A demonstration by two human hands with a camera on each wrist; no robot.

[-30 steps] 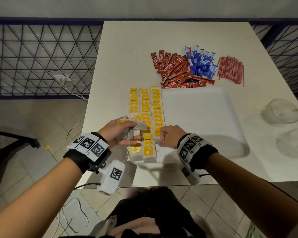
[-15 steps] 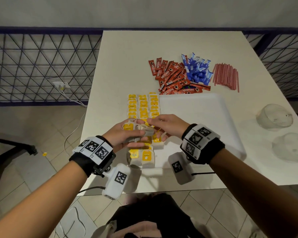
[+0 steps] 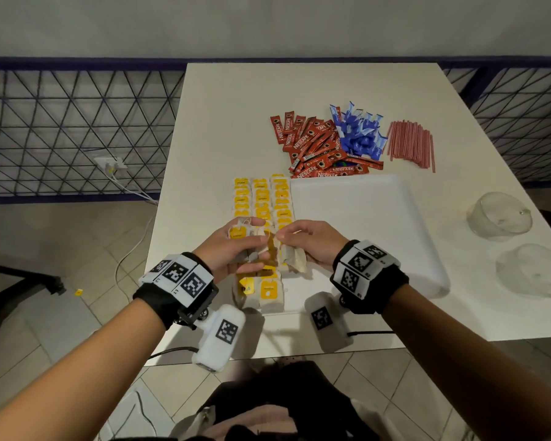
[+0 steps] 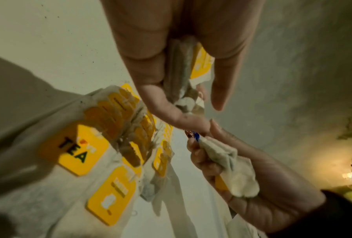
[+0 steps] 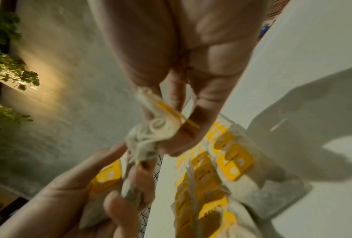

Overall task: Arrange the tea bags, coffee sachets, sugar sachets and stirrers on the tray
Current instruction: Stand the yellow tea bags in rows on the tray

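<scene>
Rows of yellow-tagged tea bags (image 3: 261,198) lie along the left side of the white tray (image 3: 363,224). My left hand (image 3: 236,246) grips a small bunch of tea bags (image 4: 181,77) just above the near end of the rows. My right hand (image 3: 306,240) pinches one tea bag (image 5: 152,130) drawn from that bunch, fingers curled on it. Beyond the tray lie red coffee sachets (image 3: 315,144), blue sugar sachets (image 3: 358,132) and a bundle of red stirrers (image 3: 411,144).
Two clear plastic bowls (image 3: 500,214) (image 3: 535,268) sit upturned on the white table (image 3: 236,106) to the right of the tray. A dark mesh railing (image 3: 77,128) runs behind and left of the table. Most of the tray's right part is bare.
My right hand rose from the near end of the rows to the bunch in my left hand and took a tea bag. Both hands now meet above the rows.
</scene>
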